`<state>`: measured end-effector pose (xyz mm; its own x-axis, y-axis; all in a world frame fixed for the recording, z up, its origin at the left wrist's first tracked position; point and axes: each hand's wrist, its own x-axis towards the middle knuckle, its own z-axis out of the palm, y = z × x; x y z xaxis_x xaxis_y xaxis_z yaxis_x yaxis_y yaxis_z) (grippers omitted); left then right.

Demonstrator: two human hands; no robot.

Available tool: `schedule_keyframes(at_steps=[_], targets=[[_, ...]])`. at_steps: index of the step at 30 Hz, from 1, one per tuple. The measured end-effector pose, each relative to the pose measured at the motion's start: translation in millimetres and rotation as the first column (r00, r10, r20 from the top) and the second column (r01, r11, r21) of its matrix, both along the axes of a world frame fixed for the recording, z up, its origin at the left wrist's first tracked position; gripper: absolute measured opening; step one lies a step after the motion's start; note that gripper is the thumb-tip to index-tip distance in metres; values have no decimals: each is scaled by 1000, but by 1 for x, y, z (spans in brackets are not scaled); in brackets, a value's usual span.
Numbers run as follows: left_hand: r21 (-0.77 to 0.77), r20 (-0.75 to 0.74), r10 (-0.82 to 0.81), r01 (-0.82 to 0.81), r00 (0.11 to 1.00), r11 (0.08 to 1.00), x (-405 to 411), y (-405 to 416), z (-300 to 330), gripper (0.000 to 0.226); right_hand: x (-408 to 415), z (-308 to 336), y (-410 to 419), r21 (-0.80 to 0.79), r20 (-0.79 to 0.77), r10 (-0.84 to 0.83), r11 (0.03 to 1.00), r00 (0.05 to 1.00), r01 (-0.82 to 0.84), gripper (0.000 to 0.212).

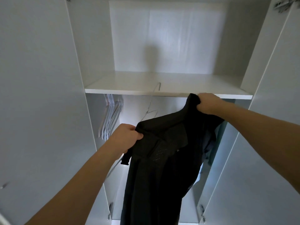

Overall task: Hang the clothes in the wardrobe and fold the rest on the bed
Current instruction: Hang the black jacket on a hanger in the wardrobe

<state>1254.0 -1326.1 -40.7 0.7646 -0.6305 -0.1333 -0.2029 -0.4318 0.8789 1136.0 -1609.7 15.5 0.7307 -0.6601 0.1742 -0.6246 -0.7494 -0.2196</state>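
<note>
A black garment hangs in front of the open white wardrobe, on a thin white hanger whose hook rises in front of the shelf edge. My left hand grips the garment's left shoulder. My right hand grips its upper right part, bunched just below the shelf. The garment hides most of the hanger and the space behind it.
Several bare white hangers hang at the left under the shelf. Other clothes show at the right behind the black garment. Both wardrobe doors stand open at the sides. The upper compartment above the shelf holds nothing visible.
</note>
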Motion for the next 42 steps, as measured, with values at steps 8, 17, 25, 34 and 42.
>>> schedule_keyframes(at_steps=[8, 17, 25, 34, 42], targets=[[-34, 224, 22, -14, 974, 999, -8, 25, 27, 44, 18, 31, 7, -389, -90, -25, 921, 996, -12, 11], [125, 266, -213, 185, 940, 975, -45, 50, 63, 49, 11, 46, -23, -52, 91, -259, 963, 962, 264, 21], [85, 49, -295, 291, 954, 953, -48, 20, 83, 51, -15, 43, -22, 457, 391, -315, 882, 865, 115, 12], [33, 33, -413, 412, 910, 910, -55, -1, 94, 47, -21, 49, -26, 168, 198, -299, 949, 934, 268, 22], [-16, 47, -438, 439, 898, 898, -61, -2, 100, 47, -33, 58, -23, 55, 158, -349, 937, 924, 345, 12]])
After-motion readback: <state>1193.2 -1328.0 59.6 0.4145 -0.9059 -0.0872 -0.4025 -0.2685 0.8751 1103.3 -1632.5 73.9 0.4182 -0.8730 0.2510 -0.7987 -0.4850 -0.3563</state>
